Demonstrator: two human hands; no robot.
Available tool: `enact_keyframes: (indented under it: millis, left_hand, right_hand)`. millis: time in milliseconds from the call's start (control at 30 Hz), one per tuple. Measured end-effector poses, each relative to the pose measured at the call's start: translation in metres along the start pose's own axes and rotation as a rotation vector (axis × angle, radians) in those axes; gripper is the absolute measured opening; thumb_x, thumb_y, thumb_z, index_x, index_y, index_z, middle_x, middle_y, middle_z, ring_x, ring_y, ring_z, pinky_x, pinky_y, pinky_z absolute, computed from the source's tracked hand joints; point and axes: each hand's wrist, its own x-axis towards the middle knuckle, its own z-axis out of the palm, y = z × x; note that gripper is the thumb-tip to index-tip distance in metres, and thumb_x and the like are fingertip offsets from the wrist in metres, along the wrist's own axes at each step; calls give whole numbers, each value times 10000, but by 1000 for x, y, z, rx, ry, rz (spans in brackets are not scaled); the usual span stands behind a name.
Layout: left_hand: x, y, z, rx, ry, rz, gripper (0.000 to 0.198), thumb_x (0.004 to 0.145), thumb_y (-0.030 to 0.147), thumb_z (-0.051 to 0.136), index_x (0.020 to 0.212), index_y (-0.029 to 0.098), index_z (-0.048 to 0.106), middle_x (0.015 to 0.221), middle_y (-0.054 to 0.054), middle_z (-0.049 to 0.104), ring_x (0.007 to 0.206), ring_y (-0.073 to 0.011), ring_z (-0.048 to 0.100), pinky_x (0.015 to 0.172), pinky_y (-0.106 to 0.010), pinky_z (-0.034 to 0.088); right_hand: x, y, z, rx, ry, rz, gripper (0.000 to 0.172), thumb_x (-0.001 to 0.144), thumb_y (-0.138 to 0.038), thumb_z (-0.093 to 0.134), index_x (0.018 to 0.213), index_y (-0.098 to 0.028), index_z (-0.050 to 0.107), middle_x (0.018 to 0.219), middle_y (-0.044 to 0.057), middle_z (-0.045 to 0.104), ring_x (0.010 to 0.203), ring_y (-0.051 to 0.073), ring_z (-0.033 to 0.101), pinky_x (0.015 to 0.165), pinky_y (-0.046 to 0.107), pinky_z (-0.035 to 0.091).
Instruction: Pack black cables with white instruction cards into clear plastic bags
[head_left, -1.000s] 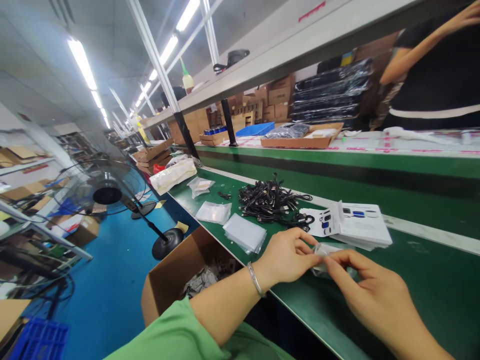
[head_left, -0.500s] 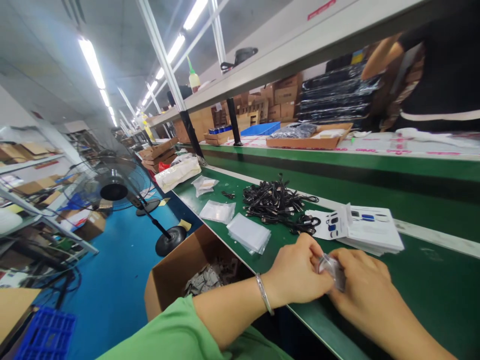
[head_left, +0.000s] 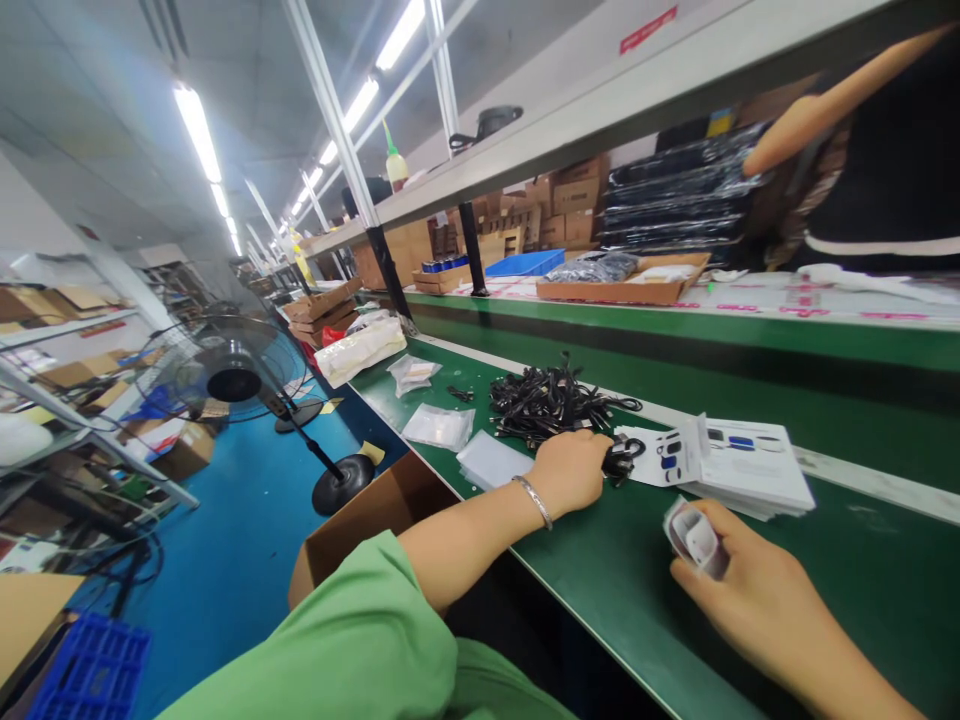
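Left grip (head_left: 568, 472) closed around black cables (head_left: 551, 405), right grip (head_left: 754, 590) pinching a clear bag (head_left: 676, 530) around a white part (head_left: 700, 538), cable pick-up seemingly in hand, next calling for a firm hold on that cable.

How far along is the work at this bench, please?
Done: a white item sits inside the clear plastic bag in the right hand. In hand: the left hand rests on the black cables, near a small coil. Left: the cable pile, the stack of printed cards and the clear bags lie on the green bench.
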Motion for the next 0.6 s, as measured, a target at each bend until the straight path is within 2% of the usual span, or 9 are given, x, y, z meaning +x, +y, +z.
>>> enact_keyframes:
  millis: [67, 133, 233, 267, 333, 400, 500, 600]
  left_hand:
    - [-1, 1, -2, -15, 60, -28, 432, 926, 102, 572, 1338, 99, 702, 1261, -161, 725, 1200, -292, 683, 1140, -447, 534]
    - [-5, 3, -8, -74, 147, -73, 364, 991, 169, 551, 1307, 108, 720, 1250, -151, 718, 1141, -261, 687, 1112, -425, 542]
    - [-18, 8, -20, -461, 258, -110, 243, 966, 330, 703, 1070, 128, 790, 1191, -119, 702, 938, -185, 675, 938, -345, 586]
    - [-23, 10, -22, -665, 250, -103, 267, 914, 382, 778, 997, 129, 794, 1161, -108, 702, 891, -167, 663, 883, -329, 586]
    - [-32, 16, -25, -1049, 160, -86, 405, 776, 477, 903, 936, 124, 786, 1077, -89, 720, 857, -159, 659, 845, -332, 579]
    - [-40, 24, -24, -1296, 55, -110, 559, 587, 509, 1006, 912, 118, 772, 956, -62, 734, 829, -164, 665, 844, -354, 576]
    - [-46, 34, -20, -1416, 4, -189, 641, 386, 393, 1077, 858, 124, 736, 837, -13, 714, 771, -135, 648, 820, -332, 557]
    - [-47, 43, -17, -1432, -7, -234, 621, 355, 317, 1077, 803, 135, 686, 770, 20, 685, 727, -104, 618, 753, -275, 518]
  right_hand:
    - [1, -5, -2, 9, -2, 46, 142, 682, -386, 591, 803, -312, 594, 614, -34, 696, 507, 218, 649, 499, 319, 517]
    - [2, -10, -3, 8, 7, 84, 163, 660, -415, 572, 785, -311, 585, 609, -30, 686, 513, 219, 642, 511, 330, 525]
    - [3, -13, -2, 24, -13, 84, 159, 650, -420, 572, 761, -306, 576, 604, -25, 678, 513, 215, 634, 517, 334, 525]
    - [3, -12, -1, 33, -15, 79, 151, 651, -414, 574, 754, -303, 575, 607, -22, 681, 517, 216, 639, 517, 333, 525]
    - [2, -8, 1, 50, -25, 58, 134, 666, -401, 581, 751, -298, 581, 605, -22, 680, 514, 214, 636, 509, 328, 520]
    - [0, -3, 3, 63, -22, 35, 128, 689, -392, 591, 770, -293, 596, 612, -23, 682, 520, 214, 639, 511, 326, 522]
    - [-1, 3, 3, 75, -35, 16, 130, 717, -371, 607, 818, -290, 619, 648, -25, 708, 543, 214, 656, 526, 319, 528]
    - [-1, -1, 2, 80, -35, 22, 144, 702, -368, 604, 823, -293, 622, 651, -27, 718, 542, 213, 660, 526, 315, 526]
